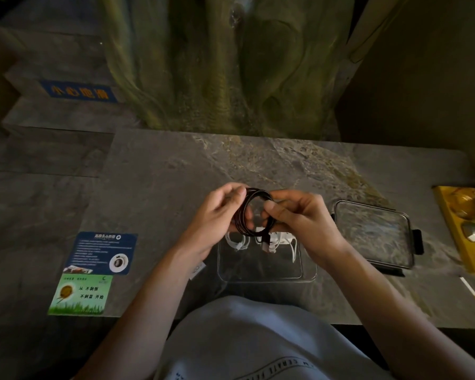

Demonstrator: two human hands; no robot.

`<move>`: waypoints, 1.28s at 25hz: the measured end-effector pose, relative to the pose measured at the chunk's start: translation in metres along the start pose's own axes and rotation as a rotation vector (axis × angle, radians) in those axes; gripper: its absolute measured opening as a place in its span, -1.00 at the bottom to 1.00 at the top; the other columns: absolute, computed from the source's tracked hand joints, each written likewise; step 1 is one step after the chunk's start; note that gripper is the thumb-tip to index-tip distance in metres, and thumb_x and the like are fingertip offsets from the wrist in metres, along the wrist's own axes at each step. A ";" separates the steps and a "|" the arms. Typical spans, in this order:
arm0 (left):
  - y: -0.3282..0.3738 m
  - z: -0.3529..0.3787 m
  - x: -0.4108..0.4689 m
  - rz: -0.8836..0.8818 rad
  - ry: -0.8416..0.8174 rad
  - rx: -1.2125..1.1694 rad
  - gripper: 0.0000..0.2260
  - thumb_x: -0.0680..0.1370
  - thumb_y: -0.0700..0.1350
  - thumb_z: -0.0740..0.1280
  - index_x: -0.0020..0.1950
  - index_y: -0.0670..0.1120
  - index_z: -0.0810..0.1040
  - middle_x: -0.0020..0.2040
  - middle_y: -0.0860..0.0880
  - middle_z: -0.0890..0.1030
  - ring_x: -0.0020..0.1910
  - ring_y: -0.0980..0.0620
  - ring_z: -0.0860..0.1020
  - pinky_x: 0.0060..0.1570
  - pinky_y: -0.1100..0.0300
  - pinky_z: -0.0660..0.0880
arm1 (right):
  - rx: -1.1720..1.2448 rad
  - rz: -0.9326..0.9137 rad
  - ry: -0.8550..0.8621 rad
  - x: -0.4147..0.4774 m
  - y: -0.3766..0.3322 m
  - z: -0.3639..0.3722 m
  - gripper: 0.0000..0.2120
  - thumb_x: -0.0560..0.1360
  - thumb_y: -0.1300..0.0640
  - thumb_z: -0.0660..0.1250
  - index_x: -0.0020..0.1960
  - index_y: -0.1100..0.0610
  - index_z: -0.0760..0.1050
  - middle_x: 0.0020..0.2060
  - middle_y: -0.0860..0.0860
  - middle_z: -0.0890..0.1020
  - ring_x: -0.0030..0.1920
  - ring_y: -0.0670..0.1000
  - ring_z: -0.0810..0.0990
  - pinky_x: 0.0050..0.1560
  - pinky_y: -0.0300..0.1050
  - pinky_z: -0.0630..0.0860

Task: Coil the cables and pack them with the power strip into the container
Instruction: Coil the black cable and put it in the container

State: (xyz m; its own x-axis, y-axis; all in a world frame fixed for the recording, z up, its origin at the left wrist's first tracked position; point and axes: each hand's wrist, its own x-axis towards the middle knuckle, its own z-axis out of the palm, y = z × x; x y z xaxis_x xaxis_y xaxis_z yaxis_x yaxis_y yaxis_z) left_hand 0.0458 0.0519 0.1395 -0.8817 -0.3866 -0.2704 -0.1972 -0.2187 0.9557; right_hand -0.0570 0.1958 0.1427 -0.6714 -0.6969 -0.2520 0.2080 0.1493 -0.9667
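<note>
We see cables (pixel 235 239) in the container (pixel 261 279) on the table (pixel 162 174), its lid (pixel 373 234) to the right and two cards (pixel 102 253) to the left.

Below the left hand (pixel 217 215) and right hand (pixel 299 215), the clear rectangular plastic container (pixel 266 279) stands open with its near half free. Its far end is taken by a coiled white cable (pixel 236 241) and a white power strip (pixel 283 238), just under the dark coiled cable (pixel 242 218) that both hands grip. Right of the right hand lie a clear lid with black clasps (pixel 373 234) and a yellow tray (pixel 461 229), while left of the left hand only a flat blue card (pixel 102 252) and green card (pixel 80 294) rest on the grey stone tabletop (pixel 162 187).
</note>
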 end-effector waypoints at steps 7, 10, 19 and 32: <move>-0.007 -0.012 -0.004 -0.024 0.132 -0.049 -0.86 0.61 -0.19 0.23 -0.03 -0.12 0.58 -0.25 0.02 0.66 -0.25 0.10 0.62 -0.21 0.25 0.59 | 0.025 0.023 0.077 -0.003 0.003 -0.003 -0.89 0.51 0.34 0.35 -0.11 0.22 0.63 -0.36 0.11 0.69 -0.37 0.01 0.65 -0.31 -0.17 0.62; -0.003 -0.020 -0.011 -0.062 0.131 -0.133 -0.87 0.57 -0.22 0.26 0.01 -0.14 0.61 -0.23 -0.01 0.69 -0.22 0.09 0.61 -0.16 0.30 0.58 | -0.057 0.008 0.115 -0.001 0.006 -0.007 -0.90 0.50 0.32 0.38 -0.11 0.18 0.65 -0.35 0.11 0.70 -0.34 0.03 0.67 -0.20 -0.02 0.65; 0.008 0.005 -0.025 0.048 0.046 -0.008 -0.78 0.37 -0.17 0.52 0.00 -0.06 0.65 -0.09 -0.07 0.72 -0.07 0.06 0.66 0.01 0.19 0.55 | -0.353 -0.132 0.244 -0.001 0.005 -0.006 -0.93 0.49 0.15 0.44 -0.05 0.04 0.68 -0.31 -0.02 0.73 -0.28 -0.01 0.73 -0.09 0.10 0.66; -0.010 0.018 -0.007 0.180 0.187 0.110 -0.73 0.36 -0.26 0.54 -0.14 -0.06 0.47 -0.19 -0.15 0.67 -0.22 0.04 0.64 -0.14 0.11 0.60 | -0.506 -0.266 0.272 -0.006 0.005 -0.001 -0.88 0.49 0.15 0.45 -0.06 -0.07 0.67 -0.33 -0.10 0.72 -0.29 -0.16 0.70 -0.16 0.05 0.65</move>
State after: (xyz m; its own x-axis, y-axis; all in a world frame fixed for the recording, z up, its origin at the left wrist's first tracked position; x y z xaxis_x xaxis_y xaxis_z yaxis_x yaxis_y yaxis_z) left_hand 0.0462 0.0731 0.1344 -0.8144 -0.5712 -0.1020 -0.0990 -0.0365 0.9944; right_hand -0.0522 0.2018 0.1390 -0.8242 -0.5629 0.0617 -0.3086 0.3552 -0.8824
